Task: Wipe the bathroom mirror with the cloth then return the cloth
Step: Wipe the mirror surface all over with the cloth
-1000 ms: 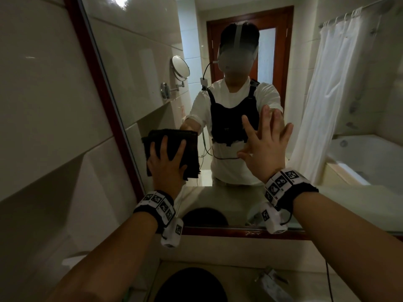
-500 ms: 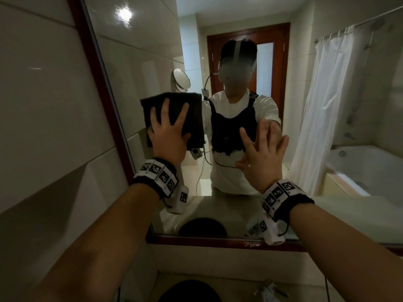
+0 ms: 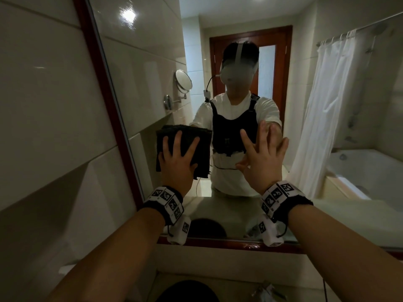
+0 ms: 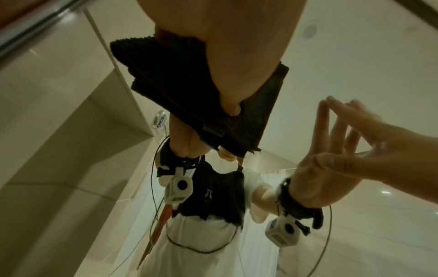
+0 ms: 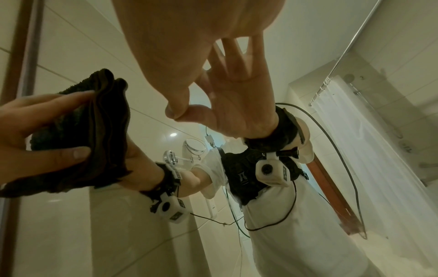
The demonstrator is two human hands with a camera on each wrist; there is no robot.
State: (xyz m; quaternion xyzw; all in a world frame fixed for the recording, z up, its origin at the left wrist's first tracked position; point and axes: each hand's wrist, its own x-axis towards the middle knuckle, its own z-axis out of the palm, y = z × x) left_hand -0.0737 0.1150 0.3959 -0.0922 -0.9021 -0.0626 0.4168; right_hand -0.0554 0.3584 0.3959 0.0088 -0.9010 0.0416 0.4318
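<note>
Glossy cream wall tiles [image 3: 43,101] cover the left wall, with a ceiling light glinting high on them. A dark red wooden frame [image 3: 102,88] runs along the left and lower edges of the glass. Reflected there are a round shaving mirror [image 3: 183,81] on a wall arm, a red-brown door [image 3: 281,68] with a frosted pane, a white shower curtain [image 3: 331,101] on a rail, and a white bathtub [image 3: 366,171]. Below, a stone worktop [image 3: 229,286] holds a dark basin [image 3: 187,292].
</note>
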